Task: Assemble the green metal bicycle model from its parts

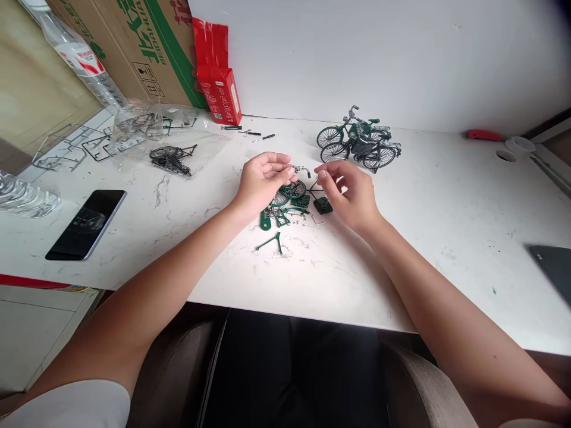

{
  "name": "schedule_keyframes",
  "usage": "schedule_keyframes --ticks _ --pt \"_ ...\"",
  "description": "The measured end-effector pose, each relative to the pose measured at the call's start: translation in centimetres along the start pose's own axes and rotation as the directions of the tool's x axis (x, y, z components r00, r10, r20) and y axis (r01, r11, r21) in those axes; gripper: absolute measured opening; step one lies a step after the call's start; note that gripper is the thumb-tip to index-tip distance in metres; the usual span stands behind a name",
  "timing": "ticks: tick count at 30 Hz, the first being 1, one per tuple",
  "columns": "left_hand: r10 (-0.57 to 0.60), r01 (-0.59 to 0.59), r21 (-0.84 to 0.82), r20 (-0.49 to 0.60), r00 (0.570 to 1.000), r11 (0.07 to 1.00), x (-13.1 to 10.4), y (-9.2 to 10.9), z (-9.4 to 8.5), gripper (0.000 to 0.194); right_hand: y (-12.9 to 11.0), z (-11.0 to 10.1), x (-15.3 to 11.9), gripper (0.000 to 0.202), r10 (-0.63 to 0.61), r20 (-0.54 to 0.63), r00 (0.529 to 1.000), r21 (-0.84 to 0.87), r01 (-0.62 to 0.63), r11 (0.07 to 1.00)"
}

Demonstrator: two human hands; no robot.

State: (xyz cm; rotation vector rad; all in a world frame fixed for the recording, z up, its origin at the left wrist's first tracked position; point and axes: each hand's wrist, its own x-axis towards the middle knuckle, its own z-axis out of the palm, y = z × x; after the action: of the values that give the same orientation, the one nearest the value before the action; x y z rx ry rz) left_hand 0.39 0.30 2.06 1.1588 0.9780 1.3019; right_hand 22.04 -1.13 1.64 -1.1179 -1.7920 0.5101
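Observation:
Pinched in the fingertips of my left hand is a small handlebar part with a green grip at its end. My right hand is closed just right of it, thumb against forefinger; whatever it holds, if anything, is too small to name. Below the hands lie green model bicycle parts: spoked wheels, a dark green flat piece, a long green piece with a round end and several tiny bits. Nearer the front edge lies a green forked frame piece.
Two assembled model bicycles stand at the back. A phone, bottles, plastic bags with black parts and a part frame are at left. Behind are small screwdrivers, a red packet and a carton.

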Motion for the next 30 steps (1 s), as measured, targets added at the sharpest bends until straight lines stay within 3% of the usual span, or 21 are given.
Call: schedule_keyframes --ticks 9,16,18,20,23,26,30 --pt "0.047 -0.043 0.041 -0.093 0.995 0.998 1.3 0.6 -1.1 0.013 -0.8 -2.0 0.9 0.022 -0.101 0.297 0.950 -0.203 0.166 0.965" --pt "0.098 -0.090 0.089 -0.092 0.991 0.992 1.5 1.0 -1.6 0.014 -1.8 -3.3 1.4 0.012 -0.084 0.565 0.821 -0.266 0.277 0.923" --pt "0.147 -0.140 0.113 -0.064 0.987 0.984 1.3 1.0 -1.7 0.013 -1.4 -3.7 1.0 0.012 -0.085 0.577 0.812 -0.279 0.294 0.914" --pt "0.207 -0.202 0.161 -0.016 0.978 0.966 0.9 1.1 -1.7 0.012 -0.5 -4.0 0.4 0.018 -0.127 0.532 0.837 -0.287 0.320 0.903" --pt "0.266 -0.271 0.221 0.054 0.962 0.937 0.1 1.4 -1.5 0.011 1.1 -4.2 -0.9 0.045 -0.177 0.456 0.872 -0.319 0.346 0.882" --pt "0.303 -0.320 0.273 0.103 0.947 0.907 -0.5 1.3 -1.0 0.012 2.0 -4.0 -1.9 0.069 -0.160 0.504 0.849 -0.340 0.365 0.866" --pt "0.311 -0.346 0.306 0.158 0.937 0.887 -0.5 0.2 -0.5 0.013 2.3 -3.4 -2.4 0.069 -0.138 0.517 0.845 -0.319 0.340 0.885"
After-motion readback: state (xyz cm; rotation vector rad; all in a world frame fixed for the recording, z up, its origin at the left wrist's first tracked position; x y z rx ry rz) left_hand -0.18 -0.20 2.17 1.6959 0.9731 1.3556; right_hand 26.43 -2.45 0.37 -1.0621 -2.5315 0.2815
